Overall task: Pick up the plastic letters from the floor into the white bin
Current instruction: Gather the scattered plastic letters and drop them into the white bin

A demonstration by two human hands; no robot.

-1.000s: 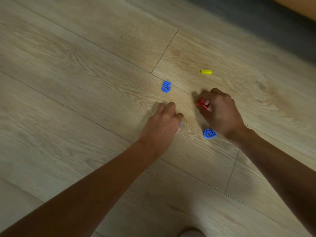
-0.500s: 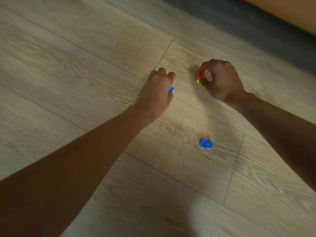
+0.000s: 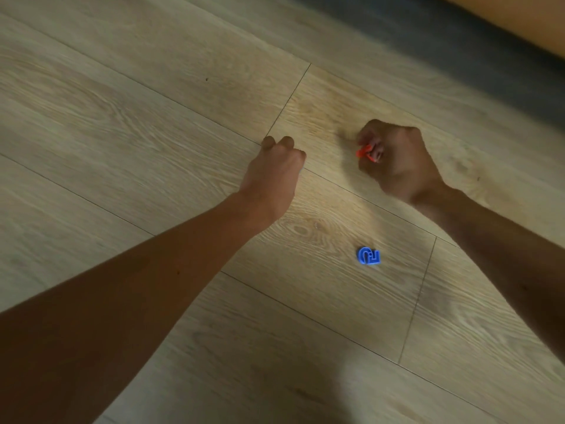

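My left hand (image 3: 275, 175) is curled into a fist low over the wooden floor; whatever it holds is hidden by the fingers. My right hand (image 3: 397, 160) is also closed, to its right, and a red plastic letter (image 3: 364, 152) sticks out between its fingers. A blue plastic piece shaped like a 2 (image 3: 369, 256) lies flat on the floor nearer to me, below and between the two hands and untouched. The white bin is out of view.
Pale wood-grain floor planks (image 3: 153, 117) fill the view. A dark grey strip (image 3: 458, 56) runs along the far right, with an orange-tan surface (image 3: 526, 19) beyond it in the top right corner.
The blue 5 and the yellow piece are gone from the floor; my left hand closed over the 5's spot and my right hand over the yellow one. Both fists have since drawn back slightly.
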